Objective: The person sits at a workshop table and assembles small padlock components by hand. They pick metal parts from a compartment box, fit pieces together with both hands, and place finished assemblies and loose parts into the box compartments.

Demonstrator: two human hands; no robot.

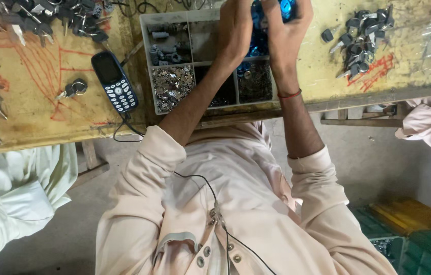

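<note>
On the scuffed yellow wooden bench (32,97), both the left hand (236,30) and right hand (286,30) curl fingers together around shiny blue metal parts (256,43) above the grey compartment tray (146,61), where one slip could scatter pieces into the wrong compartments.

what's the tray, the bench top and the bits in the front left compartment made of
Tray: looks like grey-white plastic, matt, with thin moulded dividers. Bench top: probably wood or board painted yellow, worn and stained, with red scribbles. Bits in the front left compartment: likely metal, small and silvery with glints; too small to tell more.
</note>
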